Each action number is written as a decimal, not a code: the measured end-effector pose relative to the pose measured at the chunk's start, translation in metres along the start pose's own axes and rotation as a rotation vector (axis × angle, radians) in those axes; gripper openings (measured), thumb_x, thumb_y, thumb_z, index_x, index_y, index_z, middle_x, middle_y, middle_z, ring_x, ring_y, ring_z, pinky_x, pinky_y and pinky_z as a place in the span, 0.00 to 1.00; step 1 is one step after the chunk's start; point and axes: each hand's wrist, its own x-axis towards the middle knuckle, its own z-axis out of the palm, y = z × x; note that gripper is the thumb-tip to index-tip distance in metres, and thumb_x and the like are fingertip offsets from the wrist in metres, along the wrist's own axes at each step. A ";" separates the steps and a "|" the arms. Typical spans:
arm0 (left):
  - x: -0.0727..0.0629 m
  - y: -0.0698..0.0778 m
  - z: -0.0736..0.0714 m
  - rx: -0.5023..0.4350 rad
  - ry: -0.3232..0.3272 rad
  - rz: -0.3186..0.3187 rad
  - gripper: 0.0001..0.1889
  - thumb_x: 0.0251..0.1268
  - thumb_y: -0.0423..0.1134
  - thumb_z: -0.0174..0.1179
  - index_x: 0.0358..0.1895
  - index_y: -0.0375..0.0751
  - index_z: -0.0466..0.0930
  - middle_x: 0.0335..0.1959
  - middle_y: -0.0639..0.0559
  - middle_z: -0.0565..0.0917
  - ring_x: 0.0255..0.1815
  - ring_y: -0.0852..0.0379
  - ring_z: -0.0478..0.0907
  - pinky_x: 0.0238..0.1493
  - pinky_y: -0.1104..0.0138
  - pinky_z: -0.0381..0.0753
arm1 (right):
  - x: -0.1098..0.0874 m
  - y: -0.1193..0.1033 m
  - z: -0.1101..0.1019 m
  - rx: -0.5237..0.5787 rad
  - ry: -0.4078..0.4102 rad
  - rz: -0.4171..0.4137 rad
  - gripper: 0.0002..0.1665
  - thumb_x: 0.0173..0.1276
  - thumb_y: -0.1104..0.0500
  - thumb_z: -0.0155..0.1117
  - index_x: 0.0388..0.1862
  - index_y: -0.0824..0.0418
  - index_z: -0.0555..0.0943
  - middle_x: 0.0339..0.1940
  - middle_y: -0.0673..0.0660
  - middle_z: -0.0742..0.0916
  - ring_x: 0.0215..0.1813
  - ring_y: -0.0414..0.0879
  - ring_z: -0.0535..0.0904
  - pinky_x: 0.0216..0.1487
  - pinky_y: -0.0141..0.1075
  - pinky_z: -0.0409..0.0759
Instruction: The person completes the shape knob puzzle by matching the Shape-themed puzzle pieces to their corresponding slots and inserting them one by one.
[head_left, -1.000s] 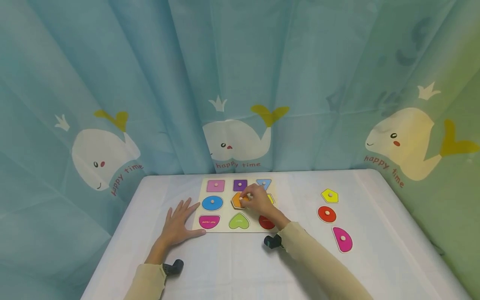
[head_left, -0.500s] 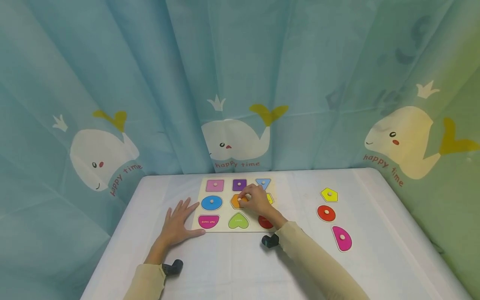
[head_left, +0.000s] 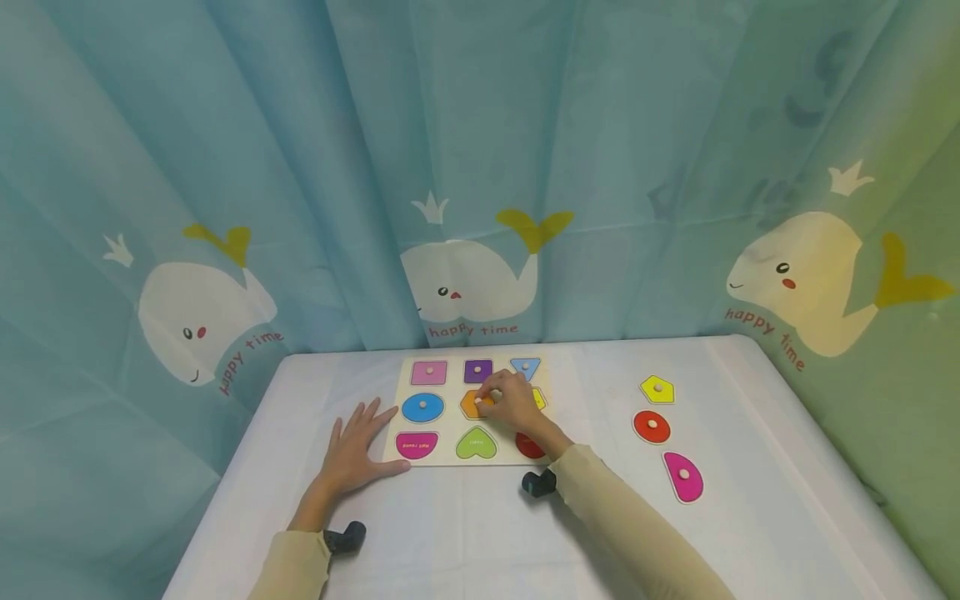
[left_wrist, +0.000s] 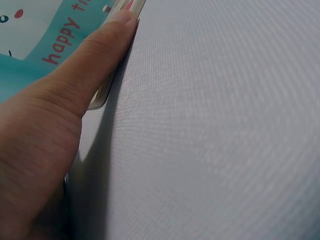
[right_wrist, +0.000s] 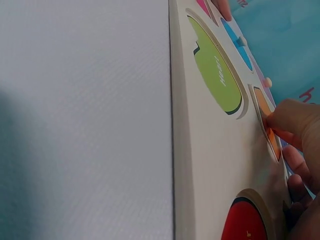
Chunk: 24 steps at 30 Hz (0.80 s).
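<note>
A knobbed shape puzzle board lies flat on the table. My right hand pinches the orange hexagon piece by its knob; the piece sits in the board's middle slot, seen edge-on as an orange strip in the right wrist view. Fingers spread, my left hand rests at the board's left side, and its thumb touches the near edge. A blue oval, pink square and purple square sit in their slots. The heart recess holds no piece.
To the right lie loose knobbed pieces: a yellow pentagon, a red round piece and a magenta half round. A light blue triangle sits in the board. A whale-print curtain hangs behind the white table.
The orange hexagon, a little raised and offset a second ago, now lies level in its slot. My right hand has shifted slightly left; the left hand keeps its place.
</note>
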 end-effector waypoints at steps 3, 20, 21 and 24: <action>-0.001 0.002 -0.001 -0.004 -0.004 -0.002 0.54 0.48 0.64 0.75 0.79 0.47 0.65 0.82 0.37 0.55 0.83 0.32 0.43 0.75 0.30 0.32 | 0.000 0.000 0.001 0.004 0.002 0.006 0.02 0.63 0.59 0.77 0.34 0.55 0.91 0.49 0.55 0.87 0.59 0.55 0.75 0.64 0.56 0.70; -0.001 0.000 -0.001 0.009 0.030 0.026 0.53 0.47 0.65 0.74 0.77 0.46 0.67 0.81 0.36 0.58 0.82 0.31 0.46 0.75 0.29 0.35 | 0.001 -0.002 -0.001 -0.012 0.004 0.014 0.02 0.63 0.58 0.77 0.33 0.55 0.91 0.51 0.56 0.86 0.61 0.56 0.74 0.66 0.56 0.70; -0.001 0.000 -0.001 0.008 0.029 0.026 0.53 0.47 0.65 0.74 0.77 0.46 0.67 0.81 0.36 0.58 0.82 0.31 0.46 0.75 0.29 0.35 | 0.001 -0.001 -0.001 -0.010 0.004 0.014 0.02 0.63 0.58 0.77 0.33 0.55 0.91 0.51 0.56 0.86 0.61 0.56 0.74 0.66 0.56 0.69; -0.002 0.000 -0.001 0.007 0.021 0.022 0.53 0.46 0.65 0.75 0.78 0.47 0.67 0.81 0.36 0.58 0.82 0.31 0.45 0.75 0.29 0.35 | 0.000 -0.001 -0.001 -0.009 0.005 0.009 0.02 0.63 0.58 0.77 0.33 0.55 0.90 0.51 0.56 0.87 0.61 0.56 0.75 0.66 0.56 0.69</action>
